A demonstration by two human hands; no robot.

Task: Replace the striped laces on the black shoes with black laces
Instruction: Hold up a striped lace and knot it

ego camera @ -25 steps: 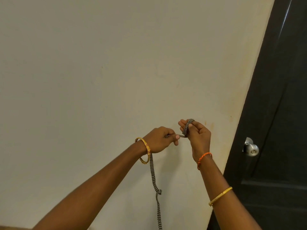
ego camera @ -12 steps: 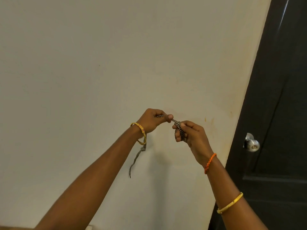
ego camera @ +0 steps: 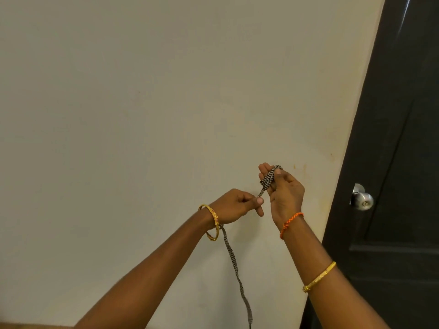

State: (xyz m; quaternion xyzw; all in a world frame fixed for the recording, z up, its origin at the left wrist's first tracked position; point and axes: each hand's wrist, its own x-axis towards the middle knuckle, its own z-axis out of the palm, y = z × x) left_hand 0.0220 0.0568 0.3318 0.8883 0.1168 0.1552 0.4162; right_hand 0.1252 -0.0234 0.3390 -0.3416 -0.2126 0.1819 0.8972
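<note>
Gripping tight with the right hand (ego camera: 283, 194): fingers curled round a small wound bundle of the striped lace (ego camera: 268, 179), thumb pressing it flat. Pinching the run of that same lace with the left hand (ego camera: 237, 205), just below and beside the right, thumb against curled fingers. Held up before the pale wall (ego camera: 142, 115), dark door (ego camera: 403, 162) with its steel knob (ego camera: 362, 199) off to the right. Trailing down from behind the left wrist, past the gold bangle (ego camera: 212, 222), and out at the bottom edge. No shoes, no black laces in view. Probably bundling the removed lace. Risks from here: thumb easing off and the coil springing loose; hanging tail snagging on the bangle; slack pinch letting a turn go on loosely and slide off the fingers.
</note>
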